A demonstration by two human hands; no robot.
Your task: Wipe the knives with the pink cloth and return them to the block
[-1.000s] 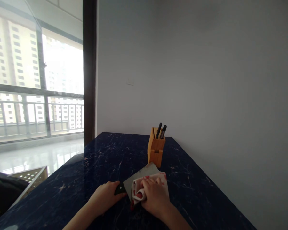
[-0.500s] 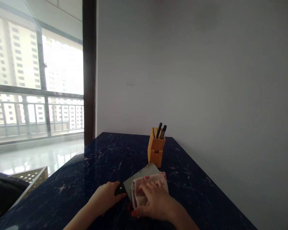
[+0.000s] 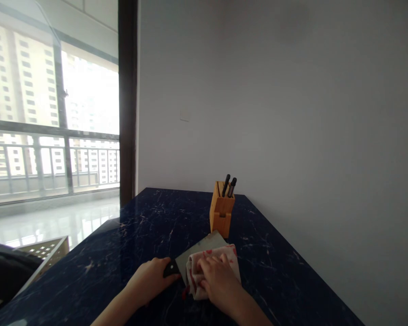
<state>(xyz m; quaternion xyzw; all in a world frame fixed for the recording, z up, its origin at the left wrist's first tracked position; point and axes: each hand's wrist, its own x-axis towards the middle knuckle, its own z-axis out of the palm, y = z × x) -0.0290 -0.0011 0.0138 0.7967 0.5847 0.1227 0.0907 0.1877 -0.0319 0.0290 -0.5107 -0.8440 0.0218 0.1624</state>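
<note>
My left hand [image 3: 153, 278] is closed round the black handle of a cleaver [image 3: 197, 246], whose wide metal blade points away to the right. Over the lower part of the blade lies a folded white cloth [image 3: 221, 255] with red patches. My right hand [image 3: 219, 277] presses on this cloth with bent fingers, gripping it against the blade. The cloth and hand hide much of the blade. Just beyond the blade's far corner stands a wooden knife block [image 3: 220, 222] with two black-handled tools upright in its slots.
A dark blue marbled table [image 3: 149, 226] carries everything. Along its right side runs a grey wall [image 3: 319, 136]. At the lower left are a perforated beige piece of furniture [image 3: 51, 249] and a black item [image 3: 10, 271], beside a glass door to a balcony.
My right hand's thumb has drawn in toward the fingers, and the cloth's near edge has bunched up. My left hand and the cleaver stay in nearly the same place.
</note>
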